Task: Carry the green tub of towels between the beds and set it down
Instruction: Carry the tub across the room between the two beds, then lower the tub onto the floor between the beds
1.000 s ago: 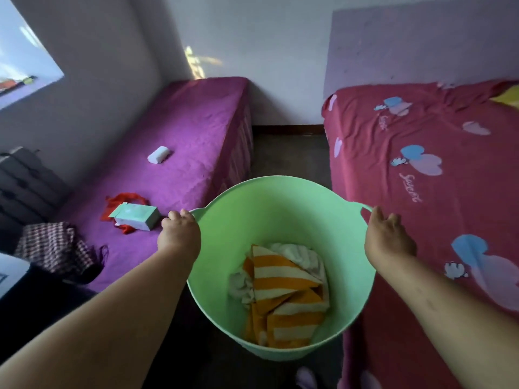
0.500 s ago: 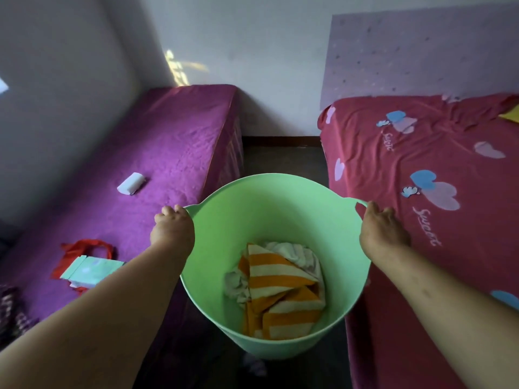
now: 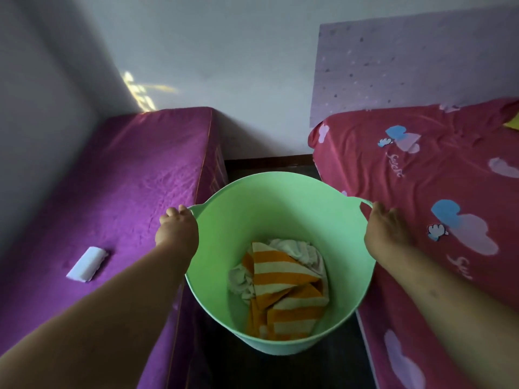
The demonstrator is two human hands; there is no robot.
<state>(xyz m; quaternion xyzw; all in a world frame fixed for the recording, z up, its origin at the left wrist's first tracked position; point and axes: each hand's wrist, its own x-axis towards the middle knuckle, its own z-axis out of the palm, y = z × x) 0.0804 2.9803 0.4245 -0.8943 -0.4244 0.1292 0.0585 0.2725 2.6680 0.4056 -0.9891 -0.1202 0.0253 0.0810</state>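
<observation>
From the head view, a person is holding a green tub over the dark floor between a purple bed and a red bed. The left hand and right hand are each gripping a rim handle. Striped orange towels are lying inside. A small white block is resting on the purple bed.

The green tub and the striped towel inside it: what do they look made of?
The green tub looks like flexible moulded plastic with a smooth matte finish: one even colour, thin rim, handles formed in one piece. The striped towel looks like soft terry cloth, probably cotton: it lies crumpled in loose folds, with a slightly fuzzy surface.
</observation>
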